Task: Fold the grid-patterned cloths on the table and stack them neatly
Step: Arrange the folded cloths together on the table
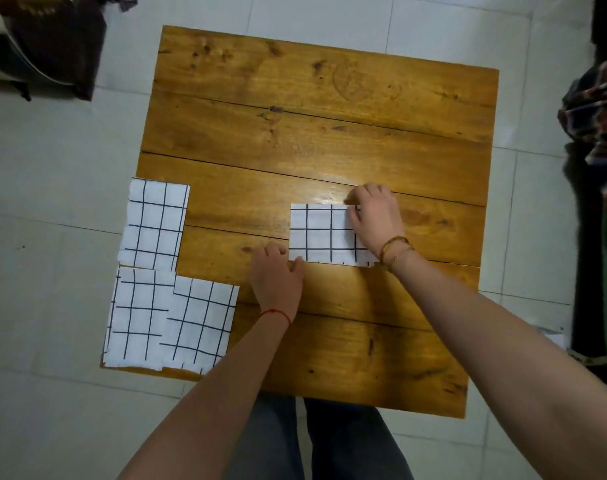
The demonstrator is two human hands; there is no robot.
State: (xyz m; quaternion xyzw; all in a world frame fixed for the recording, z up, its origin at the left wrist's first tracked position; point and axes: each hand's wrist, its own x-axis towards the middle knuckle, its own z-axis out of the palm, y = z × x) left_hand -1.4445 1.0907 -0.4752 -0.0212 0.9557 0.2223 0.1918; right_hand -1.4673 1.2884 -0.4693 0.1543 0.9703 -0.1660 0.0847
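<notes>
A white cloth with a black grid (321, 233) lies folded flat near the middle of the wooden table (323, 133). My left hand (276, 275) pinches its near left corner. My right hand (373, 216) rests on its right side, with fingers curled over the far right corner. Three more grid cloths lie at the table's left edge: one (155, 223) further back, and two overlapping ones (139, 317) (203, 323) at the near left corner, partly hanging past the edge.
The far half of the table shows bare wood. Pale floor tiles surround it. A dark bag (56, 43) lies on the floor at the far left, and patterned fabric (596, 109) hangs at the right. My legs (316, 441) stand at the near edge.
</notes>
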